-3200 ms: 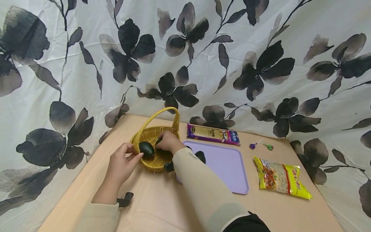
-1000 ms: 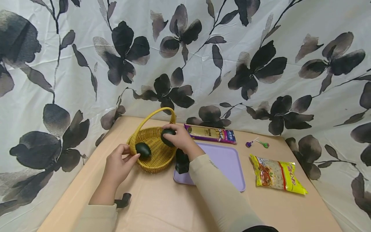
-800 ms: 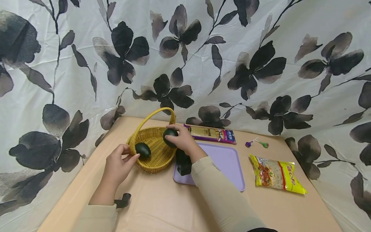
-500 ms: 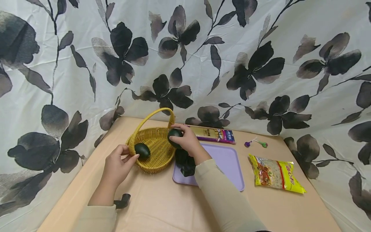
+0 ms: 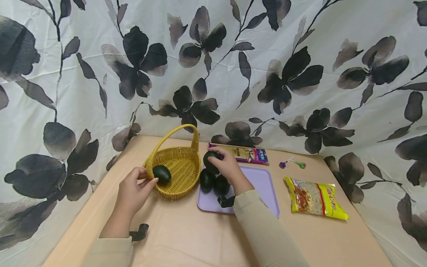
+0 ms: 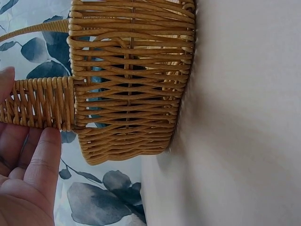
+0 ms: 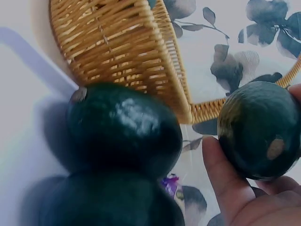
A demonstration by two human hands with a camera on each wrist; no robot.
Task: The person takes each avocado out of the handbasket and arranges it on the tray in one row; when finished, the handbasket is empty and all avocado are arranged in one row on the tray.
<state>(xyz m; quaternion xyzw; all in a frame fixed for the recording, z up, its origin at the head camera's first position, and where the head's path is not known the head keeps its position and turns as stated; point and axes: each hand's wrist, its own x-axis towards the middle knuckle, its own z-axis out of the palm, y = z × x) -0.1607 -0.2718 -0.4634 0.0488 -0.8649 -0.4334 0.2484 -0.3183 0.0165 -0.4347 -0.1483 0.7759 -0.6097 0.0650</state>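
The right hand (image 5: pixel 230 170), its grip wrapped round a glossy dark-green oval avocado (image 5: pixel 212 167), has it right of the yellow wicker basket (image 5: pixel 178 193), beyond two similar avocados (image 5: pixel 207 181) on the lavender rectangular tray (image 5: pixel 261 187), while the left hand (image 5: pixel 132 190) pinches the basket's handle.

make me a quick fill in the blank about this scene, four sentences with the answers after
The left hand grips the basket by its ____.
The number of fruits seen lying on the purple tray is ____.
The right hand holds a raised fruit whose skin is dark ____.
The bag at the table's right side has bright ____ ends.

Missing words: handle; two; green; yellow.
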